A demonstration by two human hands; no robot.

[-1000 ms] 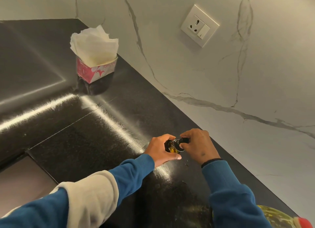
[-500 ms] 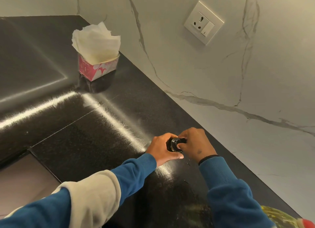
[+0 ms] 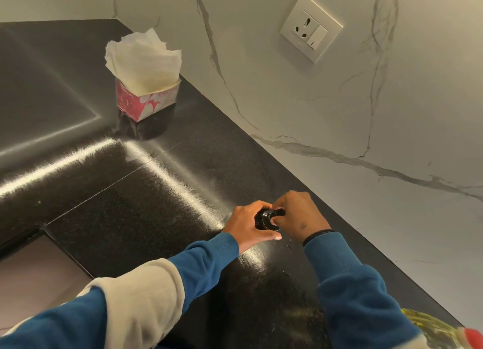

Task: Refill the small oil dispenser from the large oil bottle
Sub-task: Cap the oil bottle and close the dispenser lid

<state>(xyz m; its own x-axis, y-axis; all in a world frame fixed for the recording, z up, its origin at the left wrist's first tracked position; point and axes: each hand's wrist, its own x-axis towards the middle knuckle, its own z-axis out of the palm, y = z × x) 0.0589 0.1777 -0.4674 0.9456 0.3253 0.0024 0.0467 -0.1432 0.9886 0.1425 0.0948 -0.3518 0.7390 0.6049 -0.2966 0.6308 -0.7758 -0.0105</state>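
My left hand [image 3: 251, 224] is curled around the small oil dispenser [image 3: 264, 221], thumb stretched along its near side and the other fingers wrapped round the far side. My right hand [image 3: 298, 215] comes in from the other side with its fingers bent down over the dispenser's black cap [image 3: 271, 215], pinching it between fingertips and thumb. Both hands are closed on the same small object, knuckles almost meeting above it.

The dispenser looks dark and round from above, with a shiny black top and a short spout-like part poking toward my right hand. Most of its body is hidden by my fingers, so I cannot tell how much oil it holds.

It stands on the black counter [image 3: 146, 218], close to the marble wall [image 3: 339, 129], directly between my two hands. The large oil bottle [image 3: 433, 330] sits at the lower right edge of view, behind my right sleeve [image 3: 360, 296]: yellowish oil shows through its clear side, with a red cap [image 3: 473, 338] just at the corner. It is well apart from the dispenser, and neither hand touches it.

Further back on the counter a pink tissue box [image 3: 146, 101] stands beside the wall.
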